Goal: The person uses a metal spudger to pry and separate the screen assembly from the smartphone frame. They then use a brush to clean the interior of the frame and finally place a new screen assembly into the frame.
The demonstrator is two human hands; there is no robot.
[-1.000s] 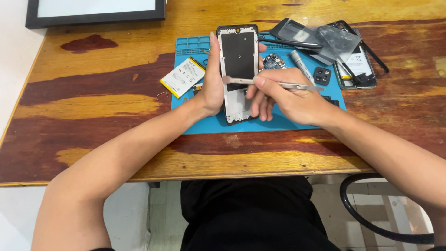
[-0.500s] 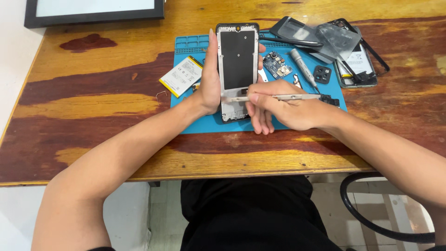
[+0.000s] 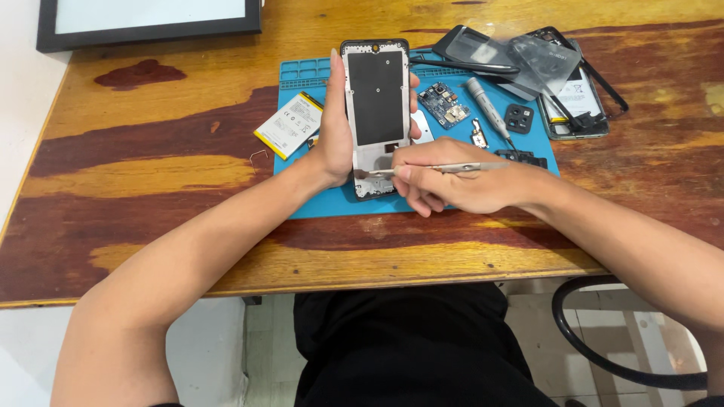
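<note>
My left hand [image 3: 337, 139] grips an opened phone frame [image 3: 375, 105] by its left edge, holding it over the blue work mat [image 3: 317, 197]; the frame shows a black inner panel and grey metal. My right hand [image 3: 460, 185] holds thin metal tweezers [image 3: 445, 168] lying nearly level, the tip touching the lower part of the frame. A white and yellow battery [image 3: 289, 124] lies on the mat's left edge. A small blue circuit board [image 3: 443, 103], a grey screwdriver [image 3: 489, 111] and a black camera cover [image 3: 519, 118] lie to the right of the frame.
A second opened phone [image 3: 577, 102] and dark covers with a clear film [image 3: 490, 51] sit at the mat's far right. A black-framed screen [image 3: 147, 22] lies at the back left of the wooden table [image 3: 151, 196]. A small bent wire [image 3: 259, 155] rests left of the mat.
My right hand has slid downward along the frame, and the tweezers' tip now sits at the frame's lower part. The left hand keeps its hold on the frame.
</note>
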